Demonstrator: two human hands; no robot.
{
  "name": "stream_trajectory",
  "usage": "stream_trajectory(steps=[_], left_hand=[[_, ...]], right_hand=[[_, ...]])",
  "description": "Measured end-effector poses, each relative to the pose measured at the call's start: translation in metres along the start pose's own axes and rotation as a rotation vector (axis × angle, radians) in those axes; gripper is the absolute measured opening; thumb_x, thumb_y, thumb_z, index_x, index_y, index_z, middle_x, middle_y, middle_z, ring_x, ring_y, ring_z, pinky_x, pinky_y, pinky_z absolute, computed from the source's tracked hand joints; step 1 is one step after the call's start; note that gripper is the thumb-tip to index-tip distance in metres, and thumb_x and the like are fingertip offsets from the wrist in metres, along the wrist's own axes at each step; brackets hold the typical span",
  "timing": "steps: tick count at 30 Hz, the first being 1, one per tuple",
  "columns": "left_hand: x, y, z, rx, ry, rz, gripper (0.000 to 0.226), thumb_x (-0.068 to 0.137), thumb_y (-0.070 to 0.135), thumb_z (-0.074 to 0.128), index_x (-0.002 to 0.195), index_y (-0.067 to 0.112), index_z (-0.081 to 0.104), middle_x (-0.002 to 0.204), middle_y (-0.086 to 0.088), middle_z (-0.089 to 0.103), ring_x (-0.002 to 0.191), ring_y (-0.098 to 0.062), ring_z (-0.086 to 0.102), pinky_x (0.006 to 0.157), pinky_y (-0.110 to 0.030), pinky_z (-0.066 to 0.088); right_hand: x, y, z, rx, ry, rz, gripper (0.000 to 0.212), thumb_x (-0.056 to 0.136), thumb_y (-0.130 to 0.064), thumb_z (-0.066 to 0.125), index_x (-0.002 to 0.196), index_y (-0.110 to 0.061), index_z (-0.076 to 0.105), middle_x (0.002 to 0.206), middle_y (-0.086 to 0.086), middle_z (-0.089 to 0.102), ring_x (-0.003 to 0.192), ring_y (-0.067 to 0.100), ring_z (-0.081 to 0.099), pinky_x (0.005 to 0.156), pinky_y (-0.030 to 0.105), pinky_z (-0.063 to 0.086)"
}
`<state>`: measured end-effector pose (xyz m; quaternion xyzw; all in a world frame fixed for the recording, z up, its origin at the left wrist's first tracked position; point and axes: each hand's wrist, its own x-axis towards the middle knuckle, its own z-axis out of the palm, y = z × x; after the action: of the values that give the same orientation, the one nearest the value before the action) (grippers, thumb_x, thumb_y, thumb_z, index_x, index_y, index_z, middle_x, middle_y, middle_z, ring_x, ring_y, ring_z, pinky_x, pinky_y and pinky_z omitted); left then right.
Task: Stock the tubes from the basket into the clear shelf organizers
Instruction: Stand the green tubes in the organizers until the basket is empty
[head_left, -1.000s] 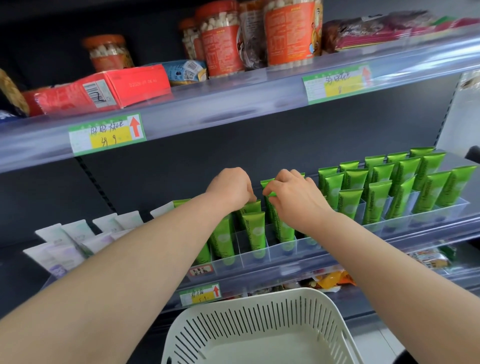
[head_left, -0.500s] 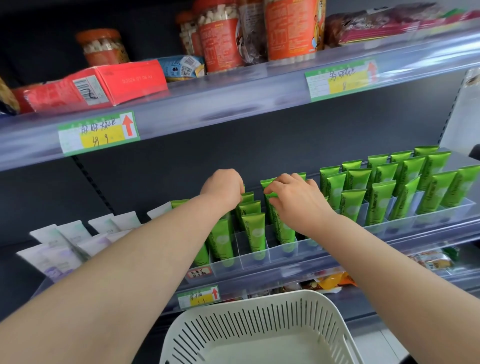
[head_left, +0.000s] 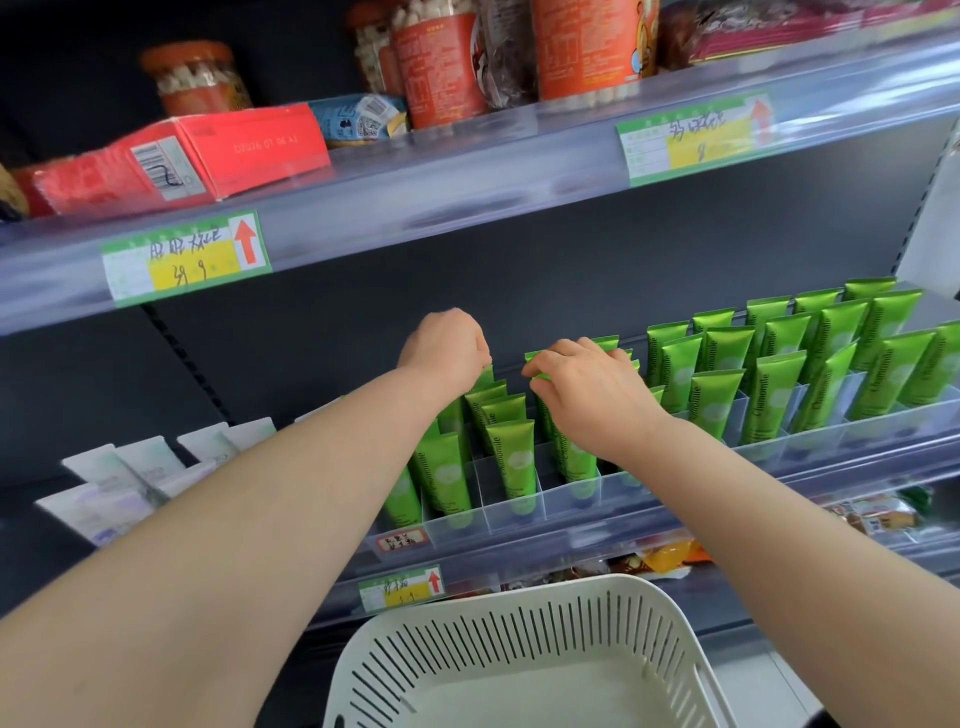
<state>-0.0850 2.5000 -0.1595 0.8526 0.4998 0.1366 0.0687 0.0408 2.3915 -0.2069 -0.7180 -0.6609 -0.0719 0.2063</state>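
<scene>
1. The left grip is at the centre of the frame above the back rows of the green tubes, knuckles up and fingers curled downward. Its fingertips are hidden behind the hand, so I cannot tell whether it holds a tube or only touches the tops.
2. The right grip is just to the right of it, not touching it. Its forefinger and thumb close on the crimped top edge of the pinched tube, one column over. The other fingers curl over the neighbouring tube tops.
3. The green tubes stand cap down and lean back in the narrow cells of the clear organizer, which sits at the front of the middle shelf.
4. A second organizer on the right side of the frame holds several more rows of the same tubes, packed close together.
5. At lower left, on the same shelf, white tubes lean in rows, partly hidden by the left forearm.
6. The white slotted basket is at the bottom centre of the frame, below the shelf edge and between the two forearms, well apart from both grips.
7. The upper shelf carries a red box at upper left and orange-labelled jars at top centre. Green and yellow price tags are fixed to its front rail.
</scene>
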Motion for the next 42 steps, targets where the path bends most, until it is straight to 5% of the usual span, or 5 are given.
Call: stream_trajectory(steps=[3,20,28,32,42], left_hand=[[0.003,-0.004,0.001,0.065,0.008,-0.004,0.013,0.085,0.010,0.066,0.090,0.020,0.074,0.104,0.000,0.069,0.097,-0.024,0.063,0.077,-0.031,0.052],[0.015,0.005,0.017,0.057,-0.008,0.021,0.017,0.084,0.006,0.063,0.084,0.017,0.075,0.099,-0.005,0.070,0.087,-0.024,0.063,0.075,-0.035,0.056],[0.008,0.000,0.004,-0.064,0.013,0.117,0.013,0.075,0.035,0.078,0.072,0.024,0.073,0.072,0.017,0.065,0.078,-0.009,0.062,0.069,-0.027,0.049],[0.002,0.002,0.004,0.058,-0.147,0.117,0.009,0.075,0.026,0.079,0.084,0.026,0.076,0.090,0.009,0.070,0.090,-0.016,0.064,0.083,-0.032,0.053],[-0.010,0.011,0.008,0.089,-0.079,0.111,0.026,0.086,0.005,0.064,0.096,0.027,0.074,0.103,0.003,0.069,0.096,-0.021,0.063,0.080,-0.031,0.053]], right_hand=[[0.000,0.000,0.003,0.008,-0.004,0.008,0.029,0.099,-0.032,0.038,0.118,-0.024,0.058,0.118,-0.002,0.058,0.110,0.023,0.048,0.087,0.042,0.038],[0.005,0.010,0.004,0.003,0.016,0.015,0.031,0.099,-0.032,0.035,0.119,-0.025,0.058,0.119,-0.003,0.058,0.110,0.022,0.047,0.085,0.041,0.036],[0.003,0.001,0.004,-0.003,0.007,0.011,0.031,0.099,-0.031,0.035,0.117,-0.024,0.058,0.117,-0.002,0.058,0.108,0.024,0.048,0.084,0.041,0.038],[0.000,-0.004,0.005,-0.002,-0.003,0.014,0.031,0.099,-0.029,0.034,0.119,-0.023,0.057,0.117,-0.001,0.058,0.109,0.023,0.047,0.084,0.041,0.038],[-0.002,-0.005,0.000,-0.015,0.011,0.001,0.029,0.097,-0.027,0.038,0.118,-0.024,0.058,0.118,-0.001,0.058,0.111,0.023,0.047,0.086,0.041,0.037]])
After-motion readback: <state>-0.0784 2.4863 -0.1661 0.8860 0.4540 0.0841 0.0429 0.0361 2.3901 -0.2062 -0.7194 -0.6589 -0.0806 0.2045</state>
